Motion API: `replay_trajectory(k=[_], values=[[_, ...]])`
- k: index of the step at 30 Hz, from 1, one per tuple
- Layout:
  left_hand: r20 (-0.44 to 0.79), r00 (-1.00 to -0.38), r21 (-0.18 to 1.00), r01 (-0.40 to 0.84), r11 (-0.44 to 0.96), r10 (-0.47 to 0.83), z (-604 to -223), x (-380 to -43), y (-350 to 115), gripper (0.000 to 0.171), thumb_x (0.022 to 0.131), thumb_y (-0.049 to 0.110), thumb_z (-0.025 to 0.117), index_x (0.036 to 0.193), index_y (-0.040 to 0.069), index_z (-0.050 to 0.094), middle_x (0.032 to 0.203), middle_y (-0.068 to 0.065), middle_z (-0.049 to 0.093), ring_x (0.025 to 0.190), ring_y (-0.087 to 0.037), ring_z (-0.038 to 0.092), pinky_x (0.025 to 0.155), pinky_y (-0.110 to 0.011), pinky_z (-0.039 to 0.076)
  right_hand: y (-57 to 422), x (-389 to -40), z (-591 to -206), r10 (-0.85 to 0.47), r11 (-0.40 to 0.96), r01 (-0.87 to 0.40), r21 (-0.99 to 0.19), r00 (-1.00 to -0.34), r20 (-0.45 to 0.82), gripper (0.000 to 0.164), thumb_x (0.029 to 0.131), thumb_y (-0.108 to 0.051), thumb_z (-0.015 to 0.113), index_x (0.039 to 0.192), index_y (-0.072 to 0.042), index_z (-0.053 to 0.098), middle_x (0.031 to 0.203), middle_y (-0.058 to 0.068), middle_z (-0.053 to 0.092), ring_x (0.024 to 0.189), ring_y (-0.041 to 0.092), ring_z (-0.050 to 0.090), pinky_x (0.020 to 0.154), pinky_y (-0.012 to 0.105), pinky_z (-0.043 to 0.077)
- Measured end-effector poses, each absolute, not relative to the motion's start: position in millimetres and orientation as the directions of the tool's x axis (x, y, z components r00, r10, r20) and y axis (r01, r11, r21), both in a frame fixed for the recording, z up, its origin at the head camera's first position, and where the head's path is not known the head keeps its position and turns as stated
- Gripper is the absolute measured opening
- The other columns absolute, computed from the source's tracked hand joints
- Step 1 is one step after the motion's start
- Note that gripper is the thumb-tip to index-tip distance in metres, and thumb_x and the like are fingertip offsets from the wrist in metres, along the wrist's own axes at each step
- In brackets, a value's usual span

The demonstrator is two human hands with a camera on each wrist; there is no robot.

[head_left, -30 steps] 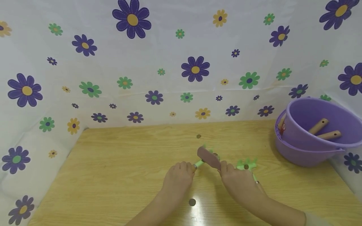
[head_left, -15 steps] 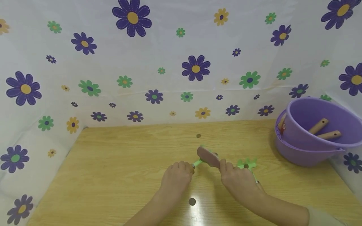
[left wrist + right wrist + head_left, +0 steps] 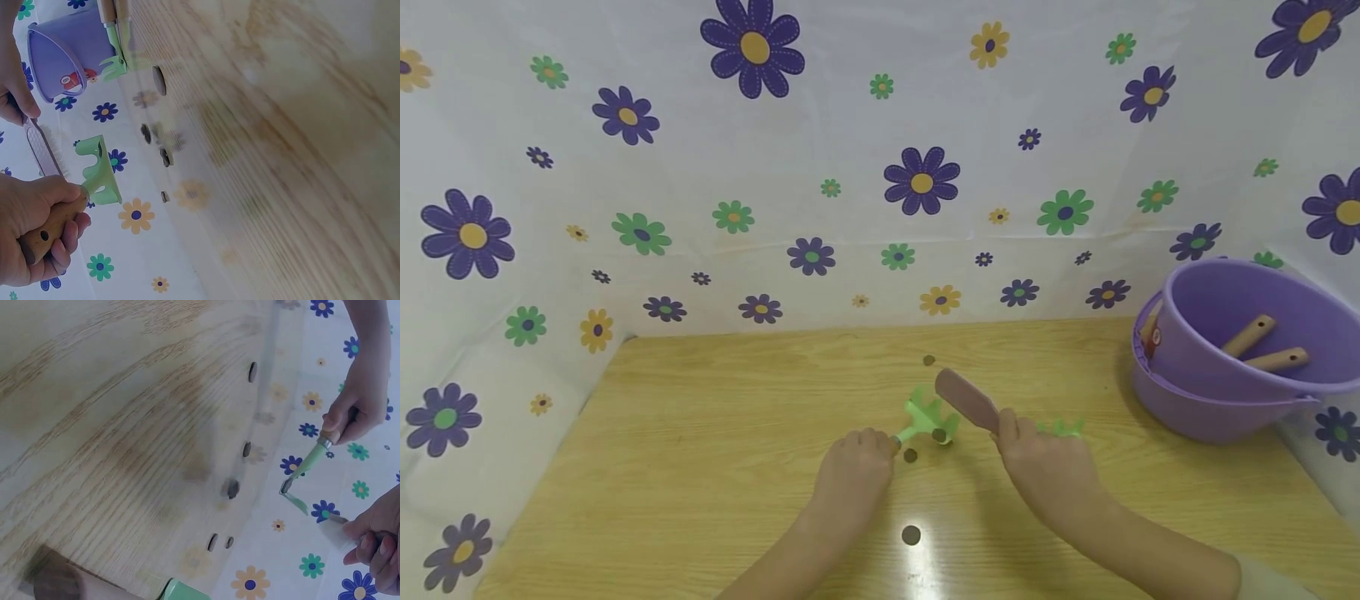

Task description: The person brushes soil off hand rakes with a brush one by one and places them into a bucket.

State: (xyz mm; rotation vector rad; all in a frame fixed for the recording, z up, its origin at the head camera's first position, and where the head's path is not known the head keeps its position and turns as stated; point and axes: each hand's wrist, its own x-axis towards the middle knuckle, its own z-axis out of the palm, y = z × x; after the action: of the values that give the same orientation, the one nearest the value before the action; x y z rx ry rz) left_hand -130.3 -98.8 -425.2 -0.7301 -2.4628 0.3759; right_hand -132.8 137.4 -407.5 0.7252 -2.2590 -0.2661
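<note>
Wood table (image 3: 722, 417) | left grip (image 3: 854, 473): holding green rake (image 3: 928, 415) | right grip (image 3: 1052, 477): holding brush (image 3: 967, 400) | purple bucket (image 3: 1195, 346), 2 handles (image 3: 1250, 336) inside

Two hands: one left hand (image 3: 856, 471), one right hand (image 3: 1051, 467). Two green hand rakes: one middle rake (image 3: 927, 421), one right rake (image 3: 1063, 428). One brush (image 3: 967, 400). One purple bucket (image 3: 1195, 414) at the right, bearing one red sticker (image 3: 1154, 337); inside, two wooden handles: one farther handle (image 3: 1250, 336), one nearer handle (image 3: 1276, 360). Four dark discs (image 3: 911, 535) show in the head view, five on the one table (image 3: 737, 417) in the right wrist view. Printed across the far side and edges: eight yellow flowers (image 3: 940, 300), twelve green flowers (image 3: 1065, 213), over twenty purple flowers (image 3: 922, 182)
</note>
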Motion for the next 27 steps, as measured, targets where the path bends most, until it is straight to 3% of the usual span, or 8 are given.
replay_trajectory(k=[3,6,9,12,16,19,24,27], values=[[0.434,-0.698,-0.401,0.417,0.816,0.570,-426.3,-130.7,-100.9,0.011,0.076,0.012,0.077,0.085,0.013,0.070,0.061,0.002,0.053,0.050,-0.004,0.037,0.042,-0.010,0.031,138.5,-135.6,-408.2,-0.548,0.830,-0.444,0.336,-0.541,0.638,0.059,0.106,-0.028,0.010,0.072,0.000,0.051,0.047,0.002,0.043,0.032,0.004,0.025,0.026,0.017,0.021],[0.452,-0.679,-0.416,0.413,0.810,0.579,-427.7,-130.9,-102.4,0.010,0.077,0.012,0.077,0.083,0.012,0.069,0.060,0.003,0.052,0.049,-0.003,0.035,0.041,-0.010,0.027,138.8,-136.1,-405.4,-0.516,0.838,-0.490,0.240,-0.570,0.640,0.057,0.105,-0.033,0.020,0.073,-0.001,0.055,0.050,0.003,0.050,0.035,0.004,0.028,0.027,0.016,0.021],[0.454,-0.664,-0.436,0.417,0.798,0.595,-430.2,-130.9,-103.2,0.011,0.077,0.012,0.077,0.081,0.010,0.067,0.059,0.003,0.049,0.049,-0.003,0.033,0.041,-0.010,0.025,138.0,-133.7,-399.1,-0.469,0.849,-0.524,0.069,-0.686,0.556,0.040,0.101,-0.032,0.045,0.077,-0.003,0.060,0.057,0.003,0.058,0.039,0.004,0.037,0.030,0.014,0.025],[0.478,-0.636,-0.434,0.428,0.793,0.606,-432.9,-131.4,-103.2,0.012,0.075,0.011,0.078,0.082,0.009,0.068,0.061,0.003,0.050,0.050,-0.004,0.033,0.041,-0.010,0.025,136.0,-130.6,-392.1,-0.403,0.849,-0.507,-0.152,-0.805,0.436,0.022,0.091,-0.024,0.064,0.077,-0.007,0.061,0.057,-0.003,0.055,0.043,0.003,0.039,0.035,0.013,0.029],[0.559,-0.573,-0.397,0.449,0.800,0.599,-435.2,-133.3,-101.2,0.017,0.072,0.012,0.081,0.084,0.007,0.071,0.065,0.002,0.056,0.050,-0.004,0.036,0.042,-0.011,0.026,132.1,-129.1,-387.1,-0.355,0.773,-0.476,-0.419,-0.873,0.335,0.020,0.092,-0.021,0.062,0.076,-0.009,0.060,0.055,-0.010,0.041,0.045,-0.001,0.031,0.039,0.015,0.030],[0.588,-0.547,-0.388,0.456,0.801,0.596,-434.6,-133.5,-98.9,0.019,0.071,0.015,0.082,0.082,0.004,0.070,0.067,0.001,0.059,0.050,-0.004,0.041,0.043,-0.010,0.030,128.4,-126.8,-384.4,-0.356,0.694,-0.452,-0.560,-0.892,0.279,0.021,0.095,-0.023,0.058,0.086,-0.005,0.065,0.057,-0.011,0.040,0.046,-0.002,0.030,0.038,0.016,0.031],[0.532,-0.581,-0.418,0.451,0.788,0.615,-429.9,-131.2,-96.0,0.024,0.074,0.025,0.080,0.079,0.004,0.070,0.070,0.001,0.062,0.055,-0.004,0.050,0.049,-0.010,0.043,119.1,-121.6,-382.2,-0.377,0.652,-0.412,-0.637,-0.905,0.199,0.025,0.097,-0.027,0.054,0.091,-0.006,0.065,0.056,-0.010,0.038,0.044,-0.002,0.028,0.037,0.014,0.027],[0.526,-0.587,-0.411,0.457,0.789,0.615,-427.7,-131.1,-94.0,0.027,0.075,0.030,0.079,0.079,0.005,0.070,0.069,0.001,0.061,0.055,-0.004,0.049,0.050,-0.010,0.043,114.9,-120.2,-383.5,-0.386,0.660,-0.399,-0.636,-0.907,0.168,0.027,0.097,-0.031,0.052,0.089,-0.008,0.064,0.056,-0.010,0.037,0.044,-0.002,0.027,0.038,0.014,0.026]])
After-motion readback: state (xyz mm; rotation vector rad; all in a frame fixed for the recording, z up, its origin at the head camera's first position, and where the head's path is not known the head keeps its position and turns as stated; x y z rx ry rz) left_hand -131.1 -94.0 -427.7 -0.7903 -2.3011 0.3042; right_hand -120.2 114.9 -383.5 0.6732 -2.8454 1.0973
